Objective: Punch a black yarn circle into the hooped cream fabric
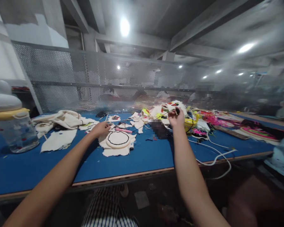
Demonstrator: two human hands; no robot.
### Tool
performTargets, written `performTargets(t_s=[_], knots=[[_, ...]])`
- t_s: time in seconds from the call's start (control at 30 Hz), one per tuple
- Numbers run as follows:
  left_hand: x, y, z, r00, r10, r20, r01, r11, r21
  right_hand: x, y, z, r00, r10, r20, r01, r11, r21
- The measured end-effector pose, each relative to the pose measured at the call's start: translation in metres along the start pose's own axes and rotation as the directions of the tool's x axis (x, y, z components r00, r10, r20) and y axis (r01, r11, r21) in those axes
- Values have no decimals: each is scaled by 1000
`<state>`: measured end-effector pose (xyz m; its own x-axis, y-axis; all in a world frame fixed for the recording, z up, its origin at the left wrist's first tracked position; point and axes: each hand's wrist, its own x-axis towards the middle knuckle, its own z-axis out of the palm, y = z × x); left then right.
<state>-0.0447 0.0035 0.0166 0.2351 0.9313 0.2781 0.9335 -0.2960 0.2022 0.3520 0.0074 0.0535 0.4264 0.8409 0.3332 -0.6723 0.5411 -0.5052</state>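
Observation:
My left hand (101, 129) is closed in a pinch at the end of a pink-handled punch needle (123, 130), whose handle points right. Just below it, a round embroidery hoop (118, 144) holds cream cloth with a dark, roughly circular outline. The cloth's ragged edges (115, 152) spread past the hoop onto the blue table. Raised on the right, my right hand (176, 118) has its fingers curled together. Something dark shows at its fingertips, too small to name. Behind that hand lies a heap of cream cloth and coloured yarn (159, 111).
A clear bottle with a yellow-rimmed lid (20, 130) stands at the left. Cream cloth pieces (59, 140) lie beside it. White cords (215, 154) hang over the front edge at right. Behind the blue table (85, 167) rises a perforated metal screen (123, 75). Another person's sleeve (282, 156) is far right.

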Motion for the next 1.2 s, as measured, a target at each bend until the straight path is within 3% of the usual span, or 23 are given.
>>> performTargets(t_s=[0.07,0.13,0.2,0.27,0.33,0.37,0.47,0.57,0.67,0.73,0.8,0.87,1.0,1.2], knots=[[-6,20,-1,988,7,-155,-9,1000,-16,-18,22,25,991,108,77,-100,990,-99],[-11,47,0,972,69,-226,-112,976,-184,-41,49,48,929,270,252,-197,939,-282],[-14,71,3,965,186,-183,-253,843,-474,-66,76,65,778,441,447,-229,862,-453],[-15,87,7,935,326,-137,-327,649,-687,-86,96,75,617,579,533,-222,778,-587],[-16,88,8,936,343,-77,-269,556,-787,-97,108,78,556,624,549,-198,741,-642],[-15,85,8,946,325,-17,-204,549,-811,-99,110,77,562,621,546,-188,739,-647],[-15,64,0,956,261,136,-33,554,-832,-97,112,72,638,576,511,-170,752,-637],[-13,46,-11,983,158,94,10,465,-885,-90,109,68,698,558,449,-186,746,-639],[-11,37,-19,996,-58,66,81,322,-943,-82,104,66,763,541,354,-258,756,-601],[-10,33,-21,968,-234,93,135,168,-977,-76,98,66,813,508,285,-301,785,-541],[-9,29,-22,913,-382,146,154,-7,-988,-68,89,64,863,462,202,-332,822,-462],[-9,25,-24,866,-463,186,140,-131,-981,-59,78,61,906,412,100,-350,859,-373],[-7,18,-26,840,-496,222,124,-224,-967,-44,58,51,938,342,-64,-347,915,-207],[-4,18,-22,810,-536,237,87,-291,-953,-31,44,39,961,262,-93,-272,954,-127]])
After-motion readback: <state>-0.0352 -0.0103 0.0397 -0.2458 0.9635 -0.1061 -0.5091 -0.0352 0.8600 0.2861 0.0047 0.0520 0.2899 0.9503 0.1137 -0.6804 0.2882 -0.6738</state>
